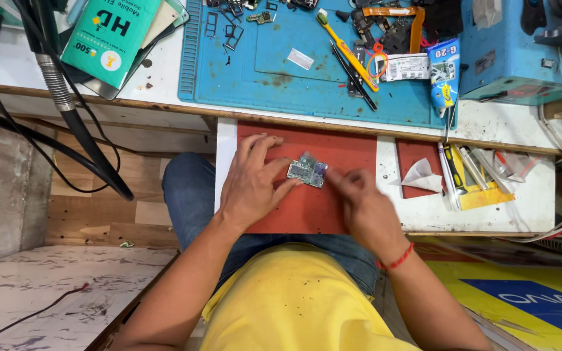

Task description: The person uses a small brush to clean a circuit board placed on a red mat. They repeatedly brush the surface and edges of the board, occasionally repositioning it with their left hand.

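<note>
A small green circuit board (307, 170) lies on a red mat (352, 149) on a pulled-out white shelf. My left hand (252, 182) rests flat on the mat, its fingertips and thumb holding the board's left edge. My right hand (362, 205) is beside the board's right edge, fingers pinched together and blurred; whether it grips something small is unclear.
A blue work mat (281, 78) on the bench above holds a yellow brush (346, 49), tweezers (354, 75), small parts and a glue tube (443, 75). A folded white tissue (422, 175) and several tools (463, 172) lie right of the red mat. A black hose (92, 149) hangs at left.
</note>
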